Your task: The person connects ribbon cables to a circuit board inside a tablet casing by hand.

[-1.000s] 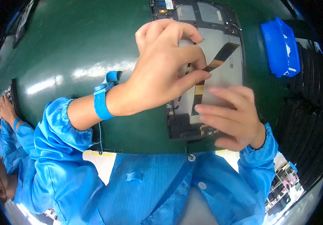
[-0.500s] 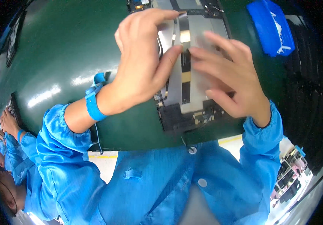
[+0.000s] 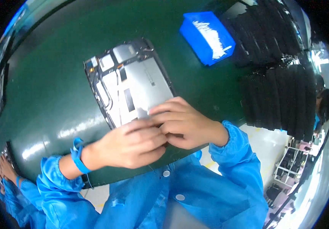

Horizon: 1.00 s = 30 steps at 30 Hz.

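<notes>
Head view, the only one. Opened flat device (image 3: 149,82) is laid at a slant on the green table (image 3: 50,95), innards up, its near end covered by both hands. Dark strip (image 3: 129,100) is seen running beside the grey plate, toward the fingers.

Grip: left hand (image 3: 136,143) is curled, right hand (image 3: 185,124) is bent in from the other side, fingertips bunched together at the near end. Whether anything is pinched between them cannot be told; contact is hidden and slightly blurred.

Risks, as judged: strip could be creased or torn if tugged off its line. Whole device could be skewed on the table if pushed from the near end only, as no hold is seen at the far end. Small parts under the fingers could be knocked, since sight of them is blocked. Cord (image 3: 89,181) of the blue wrist strap (image 3: 76,158) could be snagged at the table edge if the left arm is swung wide.

Containers: blue bin (image 3: 190,40) is set well apart, beyond the device to the right. A loose heap of thin white pieces (image 3: 211,38) is held in it; exact kind can't be made out. One piece is angled toward the rim, so spillage is possible if the bin is bumped.
</notes>
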Each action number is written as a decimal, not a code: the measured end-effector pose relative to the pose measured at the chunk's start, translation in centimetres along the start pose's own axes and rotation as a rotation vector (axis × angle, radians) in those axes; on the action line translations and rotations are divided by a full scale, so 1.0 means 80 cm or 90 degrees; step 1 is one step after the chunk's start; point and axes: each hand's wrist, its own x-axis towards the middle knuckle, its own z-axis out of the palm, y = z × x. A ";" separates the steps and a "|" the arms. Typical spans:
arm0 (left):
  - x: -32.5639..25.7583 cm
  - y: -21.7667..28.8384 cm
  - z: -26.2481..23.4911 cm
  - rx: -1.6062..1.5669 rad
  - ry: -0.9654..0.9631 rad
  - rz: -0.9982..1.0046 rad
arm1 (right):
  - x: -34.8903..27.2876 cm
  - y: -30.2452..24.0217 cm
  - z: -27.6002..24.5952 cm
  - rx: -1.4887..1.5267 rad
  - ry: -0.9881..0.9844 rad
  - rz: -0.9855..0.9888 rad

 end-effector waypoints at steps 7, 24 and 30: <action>0.019 -0.003 -0.013 0.041 -0.083 0.011 | 0.001 0.012 -0.002 0.114 0.015 -0.015; 0.013 0.012 -0.034 0.270 -0.054 -0.103 | 0.014 0.021 0.010 0.130 0.110 -0.116; 0.016 0.010 -0.032 0.329 -0.110 -0.034 | 0.008 0.024 0.011 0.204 0.158 -0.073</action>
